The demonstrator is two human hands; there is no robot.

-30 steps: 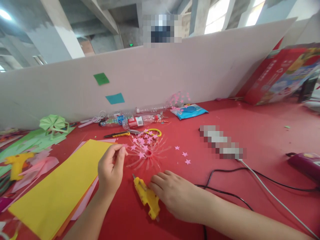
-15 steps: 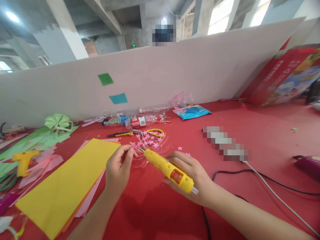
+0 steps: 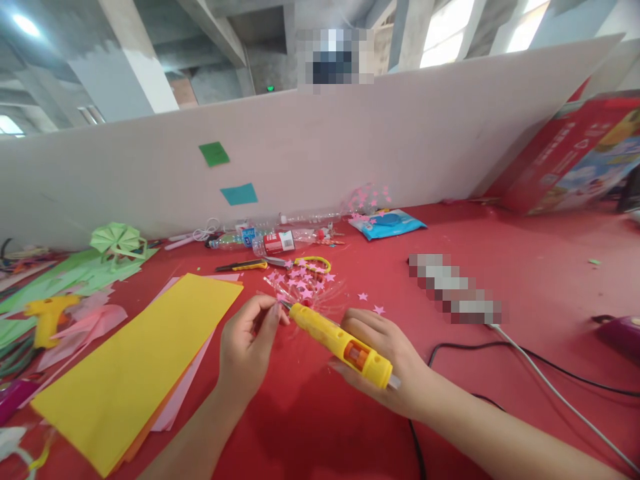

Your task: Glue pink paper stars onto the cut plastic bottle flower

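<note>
My right hand (image 3: 383, 357) is wrapped round a yellow hot glue gun (image 3: 325, 329), with a clear glue stick poking from its back end. The gun's metal nozzle points away to the left. My left hand (image 3: 250, 347) pinches a small pink paper star (image 3: 281, 298) between thumb and fingertips, right at the nozzle; whether the two touch I cannot tell. Just beyond lies a piece cut from a clear plastic bottle (image 3: 323, 297), its strips fanned out and dotted with several pink stars (image 3: 306, 293). Two loose stars (image 3: 363, 297) lie on the red table to its right.
Yellow paper sheets (image 3: 145, 360) lie at left, near another yellow glue gun (image 3: 47, 320). Behind are a utility knife (image 3: 243, 266), yellow-handled scissors (image 3: 320, 261), plastic bottles (image 3: 280, 243) and a blue wipes packet (image 3: 390, 224). A black cord (image 3: 465, 345) and white cable (image 3: 560, 393) cross the right side.
My left hand has moved slightly right with the star, bringing it up to the nozzle. The glue gun has barely shifted in my right hand. The view has moved a little.
</note>
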